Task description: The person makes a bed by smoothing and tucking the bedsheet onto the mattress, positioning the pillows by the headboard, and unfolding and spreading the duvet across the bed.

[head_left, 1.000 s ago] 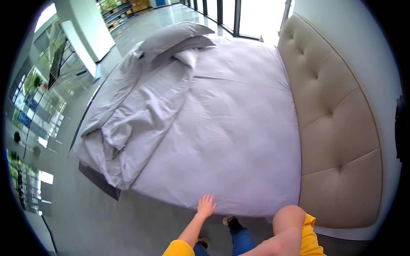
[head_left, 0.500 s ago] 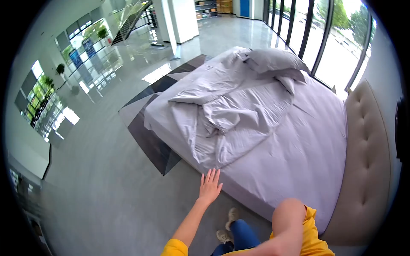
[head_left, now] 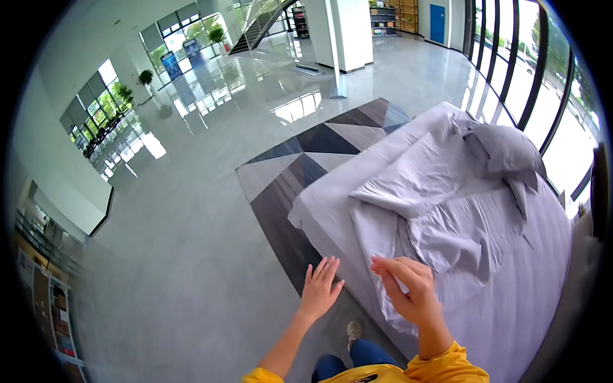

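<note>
My left hand (head_left: pixel 321 290) is held in the air beside the near edge of the bed (head_left: pixel 517 319), its fingers spread and nothing in them. To its right, my right hand (head_left: pixel 408 287) hovers over the bed's near side, fingers loosely bent and thumb apart, with no object visible in it. A rumpled light grey-purple duvet (head_left: pixel 440 172) lies folded back across the bed, just beyond my right hand. At the far side a grey pillow (head_left: pixel 507 150) rests on the bedding.
A geometric patterned rug (head_left: pixel 274 191) extends from under the bed over the shiny grey floor (head_left: pixel 172 255). Beyond it stands a white pillar (head_left: pixel 348 38). Tall windows (head_left: pixel 523 64) line the right. Shelves (head_left: pixel 57 319) stand at the lower left.
The view has swung left, so the bed now appears farther right and more floor shows. My right hand has come forward into view over the bed. My left hand remains open.
</note>
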A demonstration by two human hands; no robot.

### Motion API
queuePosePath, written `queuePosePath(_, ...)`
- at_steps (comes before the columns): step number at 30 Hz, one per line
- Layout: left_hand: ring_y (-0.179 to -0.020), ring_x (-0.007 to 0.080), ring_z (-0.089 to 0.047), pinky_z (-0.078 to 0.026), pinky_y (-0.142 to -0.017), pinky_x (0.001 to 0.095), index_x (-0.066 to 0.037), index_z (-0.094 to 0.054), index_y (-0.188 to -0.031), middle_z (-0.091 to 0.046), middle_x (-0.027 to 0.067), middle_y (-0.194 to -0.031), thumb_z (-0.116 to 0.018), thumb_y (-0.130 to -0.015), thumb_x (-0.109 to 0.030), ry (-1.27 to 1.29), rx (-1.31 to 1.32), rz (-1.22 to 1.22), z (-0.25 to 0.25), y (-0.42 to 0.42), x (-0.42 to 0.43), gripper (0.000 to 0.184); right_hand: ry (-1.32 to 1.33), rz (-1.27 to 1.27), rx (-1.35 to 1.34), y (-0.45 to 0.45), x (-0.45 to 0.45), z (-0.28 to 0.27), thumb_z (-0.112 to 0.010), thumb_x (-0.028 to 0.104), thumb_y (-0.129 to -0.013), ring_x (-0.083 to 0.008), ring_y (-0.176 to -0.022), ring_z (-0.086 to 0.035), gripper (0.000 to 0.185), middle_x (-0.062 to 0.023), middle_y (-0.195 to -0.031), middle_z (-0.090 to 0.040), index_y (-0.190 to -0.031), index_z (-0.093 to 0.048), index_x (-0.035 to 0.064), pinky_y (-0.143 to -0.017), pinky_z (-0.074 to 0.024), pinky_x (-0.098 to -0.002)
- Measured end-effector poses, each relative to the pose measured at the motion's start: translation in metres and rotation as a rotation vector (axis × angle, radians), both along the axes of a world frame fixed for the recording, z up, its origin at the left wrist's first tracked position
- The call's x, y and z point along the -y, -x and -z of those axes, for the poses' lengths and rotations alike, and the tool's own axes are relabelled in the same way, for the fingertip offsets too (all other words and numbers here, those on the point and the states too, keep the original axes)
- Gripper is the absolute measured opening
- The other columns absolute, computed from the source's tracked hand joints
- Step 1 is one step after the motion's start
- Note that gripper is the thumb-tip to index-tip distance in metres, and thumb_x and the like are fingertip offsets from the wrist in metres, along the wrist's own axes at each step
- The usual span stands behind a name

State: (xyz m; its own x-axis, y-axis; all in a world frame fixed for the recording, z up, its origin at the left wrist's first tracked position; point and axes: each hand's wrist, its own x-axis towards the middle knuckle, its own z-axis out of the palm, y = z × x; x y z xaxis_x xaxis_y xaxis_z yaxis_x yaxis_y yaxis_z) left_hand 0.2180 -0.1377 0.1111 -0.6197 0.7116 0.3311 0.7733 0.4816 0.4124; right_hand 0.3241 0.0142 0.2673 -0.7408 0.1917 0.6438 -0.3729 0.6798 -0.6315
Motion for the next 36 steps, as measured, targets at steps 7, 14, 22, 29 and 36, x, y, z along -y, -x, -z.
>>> queuePosePath(7, -0.117, 0.026, -0.032, -0.018, -0.096, 0.0459, -0.006, -0.039, -0.118, -0.04, 0.0104, -0.122, -0.052, -0.078, -0.022, -0.074, 0.043, -0.201, -0.037, 0.185, 0.054, 0.045, -0.143, -0.228, 0.154, 0.188, 0.021, 0.037, -0.054, 0.005, -0.072, -0.0223, -0.063, -0.056, 0.014, -0.0084, -0.072, -0.058, -0.086, -0.058, 0.0034, -0.055, -0.0439, -0.0292)
queuePosePath(14, -0.12, 0.0234, -0.027, -0.016, -0.098, 0.0455, -0.006, -0.03, -0.124, -0.035, 0.0095, -0.126, -0.044, -0.082, -0.028, 0.083, -0.081, -0.219, -0.057, 0.416, 0.087, 0.049, -0.273, 0.089, 0.233, 0.382, 0.019, 0.058, -0.049, 0.013, -0.078, -0.0248, -0.082, -0.054, 0.022, -0.0099, -0.089, -0.057, -0.098, -0.053, 0.0039, -0.076, -0.0405, -0.0343)
queuePosePath(22, -0.118, 0.0251, -0.029, -0.016, -0.098, 0.0436, -0.005, -0.032, -0.123, -0.035, 0.011, -0.125, -0.048, -0.081, -0.027, 0.024, 0.057, 0.179, -0.051, 0.597, -0.01, 0.05, -0.188, 0.332, 0.515, 0.53, -0.028, 0.083, -0.047, 0.019, -0.081, -0.0245, -0.094, -0.049, 0.027, -0.0102, -0.1, -0.053, -0.102, -0.051, 0.0042, -0.089, -0.0313, -0.0369)
queuePosePath(29, -0.119, 0.0244, -0.028, -0.017, -0.098, 0.0427, -0.005, -0.031, -0.123, -0.036, 0.0095, -0.125, -0.048, -0.081, -0.028, 0.162, 0.089, 0.412, -0.039, 0.744, -0.124, 0.051, -0.185, 0.432, 0.537, 0.686, -0.122, 0.118, -0.048, 0.019, -0.08, -0.0233, -0.091, -0.051, 0.022, -0.0077, -0.095, -0.056, -0.095, -0.055, 0.0044, -0.086, -0.0333, -0.0366)
queuePosePath(36, -0.118, 0.0261, -0.03, -0.02, -0.096, 0.0434, -0.004, -0.033, -0.122, -0.039, 0.0131, -0.122, -0.048, -0.081, -0.028, 0.106, 0.112, 0.605, -0.046, 0.874, -0.291, 0.05, -0.138, 0.51, 0.497, 0.791, -0.228, 0.088, -0.047, 0.019, -0.08, -0.023, -0.089, -0.052, 0.022, -0.0101, -0.093, -0.055, -0.096, -0.053, 0.0046, -0.087, -0.0329, -0.0388)
